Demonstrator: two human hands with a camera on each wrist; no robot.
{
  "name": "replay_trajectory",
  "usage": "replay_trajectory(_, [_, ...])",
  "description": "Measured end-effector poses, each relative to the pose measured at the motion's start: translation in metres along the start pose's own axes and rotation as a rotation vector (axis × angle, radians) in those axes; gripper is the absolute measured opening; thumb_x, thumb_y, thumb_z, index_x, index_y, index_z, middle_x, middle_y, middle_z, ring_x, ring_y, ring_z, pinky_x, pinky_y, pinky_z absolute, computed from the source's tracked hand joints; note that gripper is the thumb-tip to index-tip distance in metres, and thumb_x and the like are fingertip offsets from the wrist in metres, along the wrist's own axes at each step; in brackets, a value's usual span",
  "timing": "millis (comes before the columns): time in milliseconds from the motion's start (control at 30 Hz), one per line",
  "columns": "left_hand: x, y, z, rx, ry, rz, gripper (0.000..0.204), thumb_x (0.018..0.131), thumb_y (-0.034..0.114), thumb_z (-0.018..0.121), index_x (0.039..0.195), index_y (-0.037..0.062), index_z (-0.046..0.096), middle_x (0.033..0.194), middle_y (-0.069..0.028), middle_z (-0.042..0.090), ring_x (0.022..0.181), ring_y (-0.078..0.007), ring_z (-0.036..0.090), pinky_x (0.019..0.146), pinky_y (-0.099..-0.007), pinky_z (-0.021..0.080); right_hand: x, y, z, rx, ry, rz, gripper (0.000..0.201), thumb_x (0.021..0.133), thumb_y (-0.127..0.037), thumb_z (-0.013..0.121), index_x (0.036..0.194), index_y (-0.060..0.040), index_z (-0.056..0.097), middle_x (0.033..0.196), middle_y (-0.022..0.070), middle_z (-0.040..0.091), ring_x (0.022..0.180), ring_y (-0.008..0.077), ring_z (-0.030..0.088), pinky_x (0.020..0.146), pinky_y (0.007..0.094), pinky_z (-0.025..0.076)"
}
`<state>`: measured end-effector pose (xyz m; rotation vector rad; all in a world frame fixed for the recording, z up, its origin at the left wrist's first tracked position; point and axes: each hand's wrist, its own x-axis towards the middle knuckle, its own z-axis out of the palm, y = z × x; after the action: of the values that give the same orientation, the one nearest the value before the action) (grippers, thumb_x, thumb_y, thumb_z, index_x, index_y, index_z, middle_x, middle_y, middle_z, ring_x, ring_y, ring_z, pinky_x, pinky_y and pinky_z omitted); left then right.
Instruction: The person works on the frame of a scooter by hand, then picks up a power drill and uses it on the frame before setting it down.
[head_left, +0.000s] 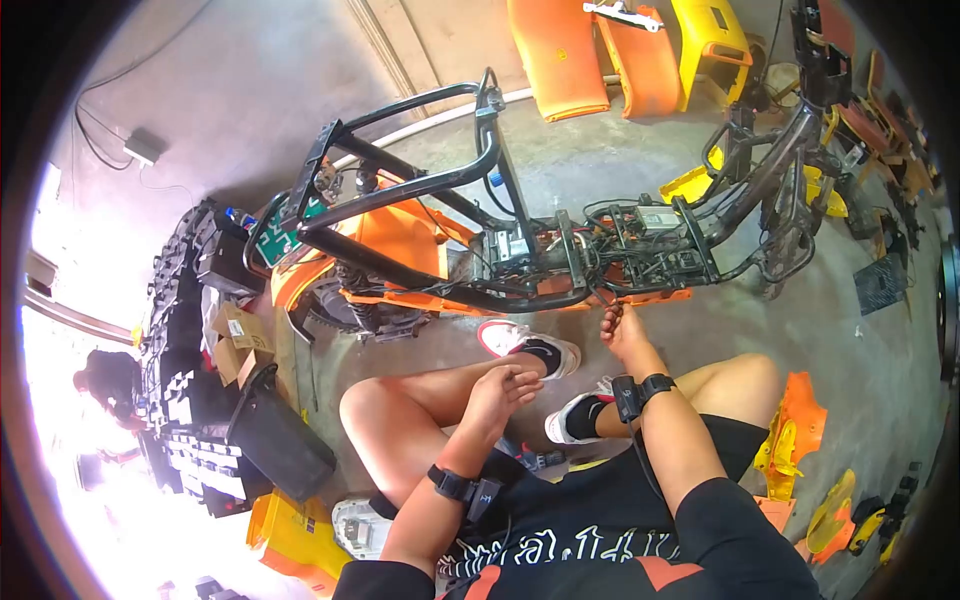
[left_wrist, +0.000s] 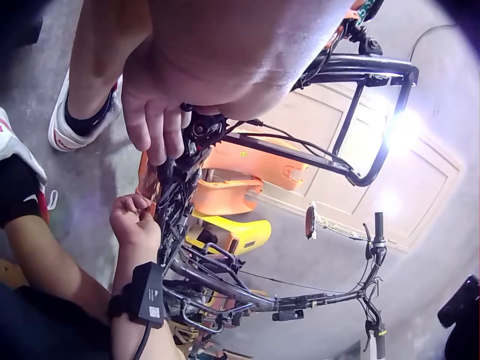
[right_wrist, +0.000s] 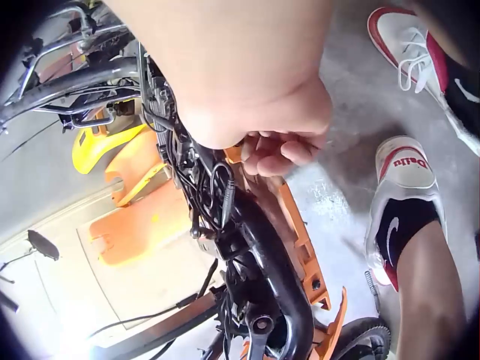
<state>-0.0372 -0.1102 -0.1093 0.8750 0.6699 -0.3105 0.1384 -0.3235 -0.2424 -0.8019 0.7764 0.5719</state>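
Note:
My right hand (head_left: 625, 330) is at the near lower edge of a stripped black scooter frame (head_left: 400, 262), by a long orange side panel (head_left: 655, 297). Its fingers (right_wrist: 276, 155) are curled, with the fingertips right at the panel's edge; I cannot tell what, if anything, they pinch. My left hand (head_left: 502, 395) hovers over the lap, apart from the frame, its fingers loosely extended with nothing in them. Wiring and a silver box (head_left: 655, 216) fill the middle of the frame.
Orange and yellow body panels (head_left: 560, 60) lean against the back wall. Black battery-like blocks (head_left: 185, 290), a cardboard box (head_left: 243, 340) and a dark bin (head_left: 285, 430) stand at left. More loose panels (head_left: 800, 415) lie at right. My white-and-red shoes (head_left: 530, 345) are close to the frame.

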Motion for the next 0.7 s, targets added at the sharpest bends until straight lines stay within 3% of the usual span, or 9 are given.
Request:
replay_trajectory(67, [0.003, -0.001, 0.0, -0.042, -0.001, -0.001, 0.025, 0.094, 0.02, 0.033, 0.104, 0.0, 0.045, 0.113, -0.0199, 0.055, 0.107, -0.0308, 0.055, 0.091, -0.0383, 0.044, -0.01, 0.004, 0.005, -0.038, 0.021, 0.001, 0.025, 0.092, -0.033, 0.041, 0.079, -0.0147, 0.051, 0.061, -0.0028, 0.047, 0.05, 0.0117, 0.044, 0.043, 0.0261, 0.031])
replay_trajectory(133, [0.006, -0.004, -0.003, -0.085, -0.004, 0.0, 0.025, 0.095, 0.02, 0.033, 0.103, 0.0, 0.045, 0.115, -0.0201, 0.053, 0.11, -0.0303, 0.053, 0.092, -0.0385, 0.044, -0.023, 0.011, 0.013, -0.409, 0.105, 0.044, 0.025, 0.092, -0.032, 0.041, 0.079, -0.0132, 0.052, 0.061, -0.0031, 0.048, 0.05, 0.0105, 0.045, 0.043, 0.0249, 0.032])
replay_trajectory(200, [0.01, -0.007, -0.005, -0.184, -0.014, -0.011, 0.03, 0.095, 0.022, 0.031, 0.108, -0.0013, 0.045, 0.12, -0.0187, 0.051, 0.113, -0.0293, 0.051, 0.094, -0.038, 0.043, -0.047, 0.017, 0.03, -0.631, -0.001, 0.011, 0.025, 0.091, -0.032, 0.044, 0.081, -0.0109, 0.054, 0.064, -0.002, 0.051, 0.053, 0.0092, 0.047, 0.044, 0.0251, 0.034])
replay_trajectory(267, [0.011, -0.007, -0.005, -0.213, 0.006, 0.012, 0.034, 0.096, 0.024, 0.03, 0.111, -0.0017, 0.045, 0.121, -0.0176, 0.051, 0.114, -0.0289, 0.051, 0.095, -0.0381, 0.042, -0.076, 0.02, 0.052, -0.999, -0.317, -0.232, 0.026, 0.09, -0.033, 0.05, 0.085, -0.008, 0.055, 0.067, -0.0002, 0.054, 0.056, 0.0081, 0.051, 0.047, 0.025, 0.038])
replay_trajectory(333, [0.012, -0.007, -0.005, -0.234, 0.02, 0.033, 0.037, 0.096, 0.026, 0.029, 0.114, -0.0021, 0.045, 0.122, -0.0165, 0.051, 0.115, -0.0286, 0.05, 0.096, -0.0381, 0.041, -0.104, 0.029, 0.072, -1.051, -0.457, -0.462, 0.025, 0.086, -0.029, 0.058, 0.089, -0.0044, 0.056, 0.068, 0.0017, 0.057, 0.059, 0.0102, 0.054, 0.052, 0.0264, 0.042])
replay_trajectory(367, [0.013, -0.007, -0.004, -0.258, 0.035, 0.051, 0.04, 0.097, 0.029, 0.028, 0.116, -0.002, 0.044, 0.121, -0.0157, 0.051, 0.113, -0.0277, 0.051, 0.096, -0.0384, 0.04, -0.115, 0.035, 0.079, -1.048, -0.459, -0.464, 0.025, 0.086, -0.029, 0.058, 0.089, -0.0044, 0.056, 0.068, 0.0017, 0.057, 0.059, 0.0102, 0.054, 0.052, 0.0264, 0.042])
replay_trajectory(533, [0.017, -0.012, -0.001, -0.26, 0.032, 0.062, 0.048, 0.097, 0.039, 0.027, 0.118, -0.001, 0.045, 0.113, -0.0125, 0.054, 0.106, -0.0242, 0.053, 0.097, -0.0392, 0.037, -0.142, 0.054, 0.089, -1.481, -0.769, -1.006, 0.028, 0.075, -0.021, 0.068, 0.093, -0.0028, 0.056, 0.08, 0.0137, 0.061, 0.074, 0.0295, 0.06, 0.065, 0.0369, 0.045])
replay_trajectory(633, [0.019, -0.012, -0.001, -0.219, -0.111, 0.026, 0.061, 0.094, 0.05, 0.021, 0.121, -0.0002, 0.044, 0.101, -0.0077, 0.056, 0.1, -0.0226, 0.053, 0.098, -0.0399, 0.036, -0.133, 0.058, 0.079, -1.398, -0.744, -1.038, 0.019, 0.077, -0.015, 0.065, 0.088, -0.0033, 0.056, 0.082, 0.0158, 0.061, 0.078, 0.033, 0.059, 0.066, 0.0394, 0.045])
replay_trajectory(700, [0.02, -0.011, 0.001, -0.178, -0.112, 0.004, 0.068, 0.094, 0.053, 0.019, 0.129, -0.0024, 0.037, 0.113, -0.0126, 0.055, 0.107, -0.0268, 0.051, 0.101, -0.0403, 0.034, -0.13, 0.047, 0.076, -1.369, -0.707, -1.031, 0.018, 0.077, -0.015, 0.065, 0.087, -0.0029, 0.057, 0.082, 0.0163, 0.061, 0.078, 0.0334, 0.059, 0.066, 0.0394, 0.045])
